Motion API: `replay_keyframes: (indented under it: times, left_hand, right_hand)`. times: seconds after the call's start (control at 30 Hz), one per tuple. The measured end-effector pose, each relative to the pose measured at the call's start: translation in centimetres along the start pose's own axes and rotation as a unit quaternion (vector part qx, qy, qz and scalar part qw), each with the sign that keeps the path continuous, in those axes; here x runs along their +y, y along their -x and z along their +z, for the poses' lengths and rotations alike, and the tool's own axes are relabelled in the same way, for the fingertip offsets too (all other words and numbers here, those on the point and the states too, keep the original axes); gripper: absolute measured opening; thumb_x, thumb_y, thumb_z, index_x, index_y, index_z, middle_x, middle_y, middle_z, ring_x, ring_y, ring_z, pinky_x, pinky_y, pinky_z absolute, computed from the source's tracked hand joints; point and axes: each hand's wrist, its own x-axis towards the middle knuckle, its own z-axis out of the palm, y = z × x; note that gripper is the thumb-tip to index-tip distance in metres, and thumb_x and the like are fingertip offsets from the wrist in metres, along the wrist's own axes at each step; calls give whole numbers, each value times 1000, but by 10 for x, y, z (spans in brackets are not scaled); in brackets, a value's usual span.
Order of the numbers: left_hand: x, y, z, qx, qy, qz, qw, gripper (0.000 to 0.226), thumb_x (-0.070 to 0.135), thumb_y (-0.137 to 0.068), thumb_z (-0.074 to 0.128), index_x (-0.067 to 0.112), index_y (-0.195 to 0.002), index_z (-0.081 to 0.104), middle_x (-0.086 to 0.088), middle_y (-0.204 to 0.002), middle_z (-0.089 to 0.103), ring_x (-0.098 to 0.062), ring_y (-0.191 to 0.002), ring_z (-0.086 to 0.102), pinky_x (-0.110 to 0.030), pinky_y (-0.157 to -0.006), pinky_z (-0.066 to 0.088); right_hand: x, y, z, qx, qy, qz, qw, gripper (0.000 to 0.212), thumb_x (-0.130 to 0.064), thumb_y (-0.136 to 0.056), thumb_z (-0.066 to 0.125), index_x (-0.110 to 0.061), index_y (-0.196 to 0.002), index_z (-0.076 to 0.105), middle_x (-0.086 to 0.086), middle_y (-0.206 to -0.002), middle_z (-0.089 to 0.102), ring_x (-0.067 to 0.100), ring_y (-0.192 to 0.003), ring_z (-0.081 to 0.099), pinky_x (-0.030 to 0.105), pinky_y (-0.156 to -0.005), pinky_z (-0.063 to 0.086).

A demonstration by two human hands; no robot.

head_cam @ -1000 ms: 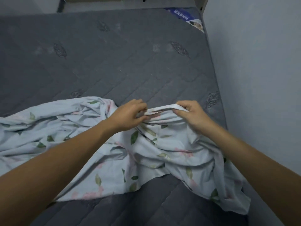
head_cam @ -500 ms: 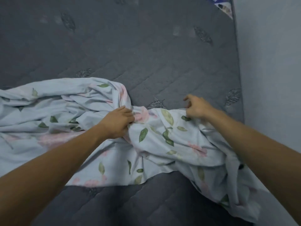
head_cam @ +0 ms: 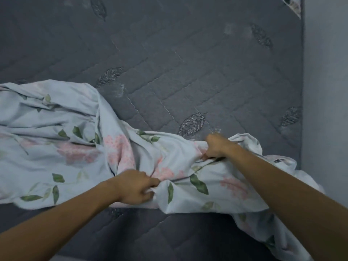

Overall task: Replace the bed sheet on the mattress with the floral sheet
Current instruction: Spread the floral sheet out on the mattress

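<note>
Gripping the floral sheet (head_cam: 79, 147) with both hands, you had it bunched across the near half of the bare grey mattress (head_cam: 188, 59). Your left hand (head_cam: 134, 187) sat near the middle of the scene, fingers curled into a fold of the fabric, its grip clamped on the cloth. Your right hand (head_cam: 216, 146) was farther off and to the right, its grip likewise closed around a gathered ridge of the sheet. The sheet lay crumpled from the left edge to the right, where part of it hung over the near right side of the mattress beside the pale wall (head_cam: 325, 110). The far half of the quilted mattress lay uncovered, with a printed label (head_cam: 292, 5) at its far right corner.
</note>
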Motion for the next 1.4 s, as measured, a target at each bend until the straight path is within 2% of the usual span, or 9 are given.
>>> replay_keyframes:
  times: [0.17,0.3,0.4,0.67,0.8,0.93,1.1,1.23,1.4]
  left_hand:
    - [-10,-21,-42,-161,230,-119,952,30,52,-83,57,25,-88,71,6,-84,74,-21,-84,69,-42,-86,57]
    - [-26,-45,-82,182,27,-119,976,15,40,-95,59,28,-102,55,9,-99,60,-21,-100,58,-36,-79,46]
    - [-44,-65,-107,247,68,-68,964,50,43,-90,50,23,-135,55,-2,-136,55,-25,-129,45,-40,-102,41]
    - [-47,-79,-120,-138,272,-87,948,39,40,-76,68,20,-107,80,5,-108,78,-20,-109,71,-47,-102,56]
    - [-71,-60,-155,-202,209,-174,941,74,64,-57,66,11,-108,75,-6,-85,69,-27,-70,60,-32,-56,51]
    - [-89,-42,-206,56,47,-210,975,20,39,-85,74,19,-86,74,-5,-81,73,-33,-82,71,-51,-77,61]
    - [-97,-33,-252,369,-8,-144,918,19,27,-95,71,8,-93,67,-16,-93,64,-35,-92,60,-44,-79,49]
    - [-104,-27,-251,501,45,-164,849,21,24,-99,58,17,-118,65,-11,-110,55,-30,-107,53,-37,-85,43]
    - [-91,12,-158,528,69,-293,794,22,28,-83,49,18,-86,68,-7,-80,71,-35,-78,64,-37,-64,47]
  right_hand:
    - [8,21,-28,-29,-313,-59,947,43,-58,-88,73,-19,-81,55,-11,-72,52,10,-67,46,33,-63,35]
    - [1,43,-39,57,-356,-122,925,41,-35,-98,69,-21,-69,44,-16,-57,37,4,-55,33,31,-58,29]
    - [-24,76,-50,125,-289,-217,924,38,-31,-90,69,-19,-68,40,-12,-62,38,5,-62,36,36,-62,34]
    - [-3,116,-79,239,-291,-207,903,41,-35,-88,67,-18,-67,37,-11,-62,34,3,-62,32,28,-59,30]
    - [25,89,-90,254,-320,-152,900,36,-37,-86,76,-19,-73,47,-10,-67,46,8,-66,41,36,-64,37]
    - [20,68,-120,211,-340,-97,911,10,-25,-87,82,-22,-88,73,-3,-87,70,11,-80,61,34,-75,47]
    - [9,49,-186,277,-411,-74,866,27,-38,-92,76,-15,-77,75,-6,-69,63,2,-65,55,20,-62,44]
    - [12,16,-206,348,-353,-19,868,30,-33,-95,71,-11,-75,69,7,-71,59,15,-72,54,30,-67,40]
    - [-7,-17,-178,228,-185,31,955,20,-21,-96,62,-8,-82,68,17,-86,68,33,-87,63,34,-73,42]
